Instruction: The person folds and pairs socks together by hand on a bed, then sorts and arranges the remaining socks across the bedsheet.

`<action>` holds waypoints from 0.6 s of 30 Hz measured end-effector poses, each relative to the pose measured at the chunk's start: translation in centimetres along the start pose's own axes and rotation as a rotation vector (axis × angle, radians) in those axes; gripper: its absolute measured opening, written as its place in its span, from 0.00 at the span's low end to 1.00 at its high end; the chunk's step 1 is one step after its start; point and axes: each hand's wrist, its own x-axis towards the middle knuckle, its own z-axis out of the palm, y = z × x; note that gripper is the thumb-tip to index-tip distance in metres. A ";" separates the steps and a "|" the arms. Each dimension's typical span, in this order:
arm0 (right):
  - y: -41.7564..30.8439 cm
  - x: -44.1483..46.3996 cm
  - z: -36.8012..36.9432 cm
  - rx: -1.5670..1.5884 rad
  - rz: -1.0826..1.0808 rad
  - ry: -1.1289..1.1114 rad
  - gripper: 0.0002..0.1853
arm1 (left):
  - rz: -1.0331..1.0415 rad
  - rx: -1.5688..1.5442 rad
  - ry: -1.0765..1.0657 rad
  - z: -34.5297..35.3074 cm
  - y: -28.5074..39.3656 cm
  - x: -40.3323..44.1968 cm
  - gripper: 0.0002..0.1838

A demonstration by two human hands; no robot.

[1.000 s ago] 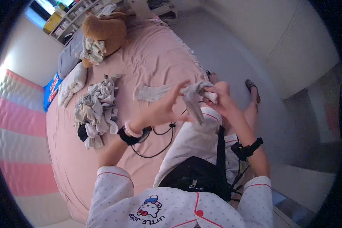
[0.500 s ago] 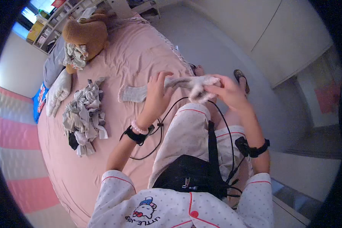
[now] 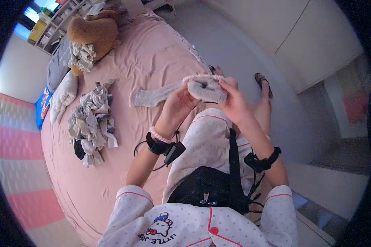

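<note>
Both my hands hold a fluffy grey sock (image 3: 210, 91) with a pink cuff, just above my lap. Its cuff is spread and the opening faces me. My left hand (image 3: 177, 108) grips the left side of the cuff, and my right hand (image 3: 237, 103) pinches the right side, thumb on the edge. A second fluffy grey sock (image 3: 152, 97) with a pink end lies flat on the bed beyond my left hand; its far end is hidden behind that hand.
A heap of grey and white cloth pieces (image 3: 92, 123) lies on the pink bed sheet (image 3: 148, 53) to the left. Further back are a brown plush toy (image 3: 99, 31), a white pillow (image 3: 65, 99) and a shelf (image 3: 55, 31). Black cables run by my forearms.
The held sock was bunched, its cuff hidden; now its pink cuff is stretched open between my hands. My left hand has shifted right and turned, uncovering more of the sock on the bed.
</note>
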 end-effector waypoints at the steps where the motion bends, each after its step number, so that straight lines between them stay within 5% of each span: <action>1: -0.4 -0.2 0.7 -0.001 0.001 0.003 0.04 | -0.032 0.074 0.036 1.4 0.2 0.3 0.21; 3: -2.2 -0.7 3.3 0.142 0.128 0.000 0.17 | -0.064 0.090 0.018 3.4 1.3 0.2 0.19; 5: -2.6 -0.6 4.7 0.132 0.087 0.019 0.17 | -0.091 0.109 0.003 4.4 1.8 -0.1 0.18; 7: -2.5 -0.4 5.1 0.126 0.048 0.036 0.18 | 0.060 0.778 -0.026 4.8 1.6 -0.6 0.19; 8: -2.5 -0.4 4.8 0.104 0.066 0.025 0.19 | 0.061 0.780 -0.023 4.4 1.7 -0.4 0.19; 10: -2.1 -0.8 4.8 0.084 0.088 0.015 0.20 | 0.196 1.303 0.163 2.2 1.7 0.4 0.22; 14: -0.9 -2.6 6.2 -0.512 -0.077 -0.149 0.18 | 0.277 1.603 0.380 -0.5 1.8 1.1 0.18; 16: -0.2 -2.4 6.0 -0.657 -0.124 -0.184 0.18 | 0.895 1.774 0.324 -0.7 0.4 1.6 0.14; 18: 1.4 -1.5 4.7 -1.193 -0.257 -0.066 0.16 | 0.692 1.797 0.288 -0.4 -0.3 0.8 0.14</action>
